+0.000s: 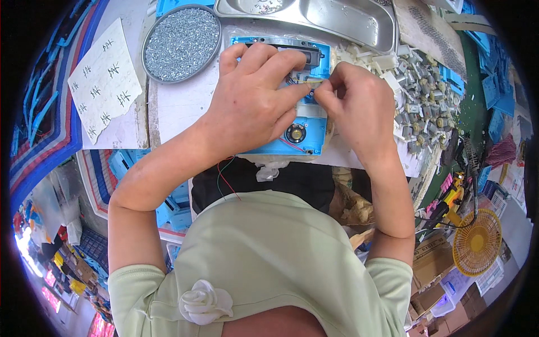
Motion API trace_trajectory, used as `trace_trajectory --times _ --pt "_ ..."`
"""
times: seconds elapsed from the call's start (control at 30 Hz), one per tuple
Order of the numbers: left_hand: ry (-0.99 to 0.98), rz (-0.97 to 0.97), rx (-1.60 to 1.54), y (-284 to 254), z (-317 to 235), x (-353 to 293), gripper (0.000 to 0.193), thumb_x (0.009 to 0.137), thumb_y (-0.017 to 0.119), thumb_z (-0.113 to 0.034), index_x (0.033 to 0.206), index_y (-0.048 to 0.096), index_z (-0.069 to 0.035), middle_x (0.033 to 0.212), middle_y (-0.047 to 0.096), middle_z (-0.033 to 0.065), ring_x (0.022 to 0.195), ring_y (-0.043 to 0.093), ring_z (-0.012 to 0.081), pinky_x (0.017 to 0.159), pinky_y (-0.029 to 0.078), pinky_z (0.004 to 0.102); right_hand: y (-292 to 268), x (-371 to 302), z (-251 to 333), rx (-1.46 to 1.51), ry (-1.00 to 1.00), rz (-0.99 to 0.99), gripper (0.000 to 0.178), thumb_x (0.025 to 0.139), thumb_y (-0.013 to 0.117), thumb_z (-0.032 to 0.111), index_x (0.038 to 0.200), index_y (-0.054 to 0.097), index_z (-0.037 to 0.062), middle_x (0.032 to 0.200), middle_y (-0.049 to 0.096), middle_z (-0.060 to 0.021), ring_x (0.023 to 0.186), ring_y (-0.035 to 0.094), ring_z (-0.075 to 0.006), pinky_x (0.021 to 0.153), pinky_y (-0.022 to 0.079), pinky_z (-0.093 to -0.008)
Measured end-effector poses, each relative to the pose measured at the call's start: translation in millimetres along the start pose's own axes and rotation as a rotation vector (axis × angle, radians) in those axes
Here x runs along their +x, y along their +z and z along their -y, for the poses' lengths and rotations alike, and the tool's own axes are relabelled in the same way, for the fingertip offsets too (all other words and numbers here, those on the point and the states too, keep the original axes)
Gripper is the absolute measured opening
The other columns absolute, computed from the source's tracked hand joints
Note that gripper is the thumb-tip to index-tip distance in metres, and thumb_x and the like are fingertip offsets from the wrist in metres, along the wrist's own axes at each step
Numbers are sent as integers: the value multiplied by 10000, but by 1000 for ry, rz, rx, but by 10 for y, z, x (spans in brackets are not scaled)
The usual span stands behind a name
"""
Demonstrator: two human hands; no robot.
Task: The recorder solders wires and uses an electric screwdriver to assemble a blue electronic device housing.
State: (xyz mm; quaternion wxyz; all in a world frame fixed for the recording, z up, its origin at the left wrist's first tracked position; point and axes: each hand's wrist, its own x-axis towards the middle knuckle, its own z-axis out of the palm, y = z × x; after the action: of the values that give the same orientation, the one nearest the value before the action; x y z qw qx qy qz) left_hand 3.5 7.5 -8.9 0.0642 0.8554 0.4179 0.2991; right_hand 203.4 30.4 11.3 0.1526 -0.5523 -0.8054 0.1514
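A blue plastic housing (315, 126) lies on the white worktop in front of me. It holds a round speaker (295, 133) and a black part (312, 57) near its far end. My left hand (252, 95) rests across the housing and grips it, its fingertips bent down near the middle. Beside it, my right hand (362, 101) is closed in a pinch at the housing's right edge, close to the left fingertips. What the pinch holds is too small to make out. Thin red and green wires (226, 175) hang off the near left side of the housing.
A round tray of small screws (182, 45) sits at the far left, beside a marked paper sheet (105, 81). Behind the housing stands a metal tray (342, 19). Many small motors with white fittings (424, 106) are heaped to the right. A yellow fan (476, 242) is at lower right.
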Motion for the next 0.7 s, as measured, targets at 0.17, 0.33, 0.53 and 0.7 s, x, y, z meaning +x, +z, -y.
trace_trajectory --times 0.17,0.33,0.53,0.7 --pt "-8 15 -25 13 15 6 318 649 691 -113 959 758 -136 1099 602 32 983 555 230 918 329 425 -117 103 203 -450 -334 99 43 764 669 99 776 670 58 782 655 -131 641 704 -289 502 551 -383" --pt "-17 -22 -72 23 21 -13 334 647 705 -99 975 760 -129 1080 597 35 969 551 231 919 335 428 -202 74 79 -91 -147 132 115 813 694 122 772 687 15 728 679 -119 680 713 -270 572 543 -372" --pt "-10 5 -104 12 19 -2 341 653 711 -96 990 758 -118 1083 599 46 984 556 237 923 338 433 -140 111 -292 529 300 288 268 834 779 246 868 749 -18 715 703 -135 612 636 -201 622 513 -331" --pt "-23 14 -121 8 32 24 322 664 715 -91 984 752 -110 1066 594 52 947 568 236 905 355 427 -150 122 -150 322 208 235 241 837 764 230 844 736 -9 735 709 -170 673 705 -284 645 543 -380"
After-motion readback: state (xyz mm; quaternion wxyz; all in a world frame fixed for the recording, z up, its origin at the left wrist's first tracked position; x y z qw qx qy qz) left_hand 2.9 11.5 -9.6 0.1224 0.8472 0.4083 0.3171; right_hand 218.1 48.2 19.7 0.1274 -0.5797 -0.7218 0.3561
